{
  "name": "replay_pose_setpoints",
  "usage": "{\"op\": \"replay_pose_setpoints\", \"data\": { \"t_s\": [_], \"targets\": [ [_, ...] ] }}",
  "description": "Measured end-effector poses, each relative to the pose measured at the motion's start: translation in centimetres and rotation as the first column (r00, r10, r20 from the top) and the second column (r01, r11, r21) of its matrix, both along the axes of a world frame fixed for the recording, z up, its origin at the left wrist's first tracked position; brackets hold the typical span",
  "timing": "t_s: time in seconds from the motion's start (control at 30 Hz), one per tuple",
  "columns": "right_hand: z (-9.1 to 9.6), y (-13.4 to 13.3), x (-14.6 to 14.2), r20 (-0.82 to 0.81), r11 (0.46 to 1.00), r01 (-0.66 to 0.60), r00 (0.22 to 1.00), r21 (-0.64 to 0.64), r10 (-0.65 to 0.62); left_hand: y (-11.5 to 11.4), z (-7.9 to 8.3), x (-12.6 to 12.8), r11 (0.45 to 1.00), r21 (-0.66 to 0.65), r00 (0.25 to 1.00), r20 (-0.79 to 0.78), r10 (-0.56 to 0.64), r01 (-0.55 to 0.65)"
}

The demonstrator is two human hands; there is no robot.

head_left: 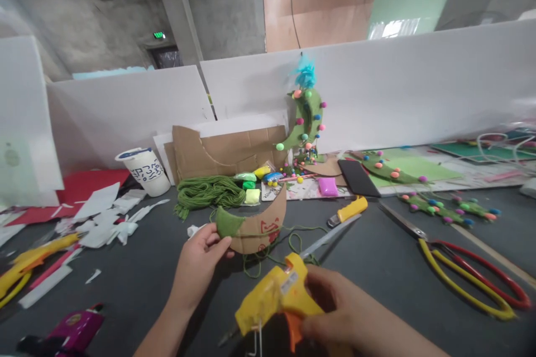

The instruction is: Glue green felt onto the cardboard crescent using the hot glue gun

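Observation:
My left hand (pixel 195 265) pinches the left end of a cardboard crescent (pixel 255 230). Green yarn (pixel 229 223) covers that end, while the rest is bare brown board with red print. A loose strand of the yarn trails right across the board and loops on the table behind. In my right hand (pixel 343 309) is a yellow hot glue gun (pixel 268 295), its nozzle pointing down and left, below the crescent and apart from it. From its back sticks a translucent glue stick (pixel 322 239). My fingers are near its orange trigger (pixel 293 330); whether they press it I cannot tell.
Beyond the crescent lie a green yarn skein (pixel 211 192), a utility knife (pixel 347 211) and a black phone (pixel 358 177). Large scissors (pixel 464 279) lie open at right. A white cup (pixel 144 173), paper scraps (pixel 119 215) and a purple tool (pixel 73 332) occupy the left. A decorated crescent (pixel 316 111) stands behind.

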State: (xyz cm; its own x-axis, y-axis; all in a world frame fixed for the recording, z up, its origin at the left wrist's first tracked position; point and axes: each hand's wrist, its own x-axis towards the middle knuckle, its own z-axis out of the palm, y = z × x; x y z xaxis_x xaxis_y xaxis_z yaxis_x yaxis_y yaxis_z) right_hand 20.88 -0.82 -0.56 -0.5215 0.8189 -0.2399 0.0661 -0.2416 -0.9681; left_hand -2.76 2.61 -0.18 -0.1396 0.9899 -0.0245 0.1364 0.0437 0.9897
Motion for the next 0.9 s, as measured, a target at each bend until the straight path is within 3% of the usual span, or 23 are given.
{"op": "replay_pose_setpoints", "data": {
  "t_s": [0.07, 0.17, 0.27, 0.4, 0.63, 0.8, 0.9],
  "targets": [
    [0.3, -0.3, -0.3, -0.083, 0.997, -0.007, 0.997, -0.079, 0.000, -0.1, -0.2, 0.3, 1.000, -0.014, 1.000, 0.019, -0.024, 0.024],
    [0.2, -0.5, -0.3, -0.004, 0.983, 0.061, 0.998, -0.174, -0.062, -0.2, -0.7, 0.8, 0.997, -0.037, 0.997, 0.050, -0.058, 0.060],
    [-0.2, -0.2, 0.0, 0.085, 0.988, 0.127, 0.989, -0.091, -0.119, -0.4, -1.2, 1.2, 0.995, -0.054, 0.994, 0.069, -0.082, 0.086],
    [-0.5, 0.6, 0.6, 0.079, 0.990, 0.126, 0.989, -0.057, -0.122, -0.8, -1.1, 1.6, 0.991, -0.077, 0.992, 0.078, -0.103, 0.109],
    [0.0, 0.7, 0.4, 0.203, 0.940, 0.339, 0.919, 0.030, -0.337, -1.2, -0.8, 2.4, 0.990, -0.089, 0.992, 0.079, -0.103, 0.110],
    [-1.0, 0.6, 1.0, 0.119, 0.927, 0.371, 0.919, 0.055, -0.376, -1.1, -1.1, 2.4, 0.990, -0.089, 0.991, 0.080, -0.104, 0.111],
    [-0.9, 0.4, 1.1, 0.159, 0.927, 0.353, 0.916, 0.125, -0.370, -1.1, -1.1, 2.3, 0.990, -0.093, 0.992, 0.075, -0.100, 0.107]
  ]
}}
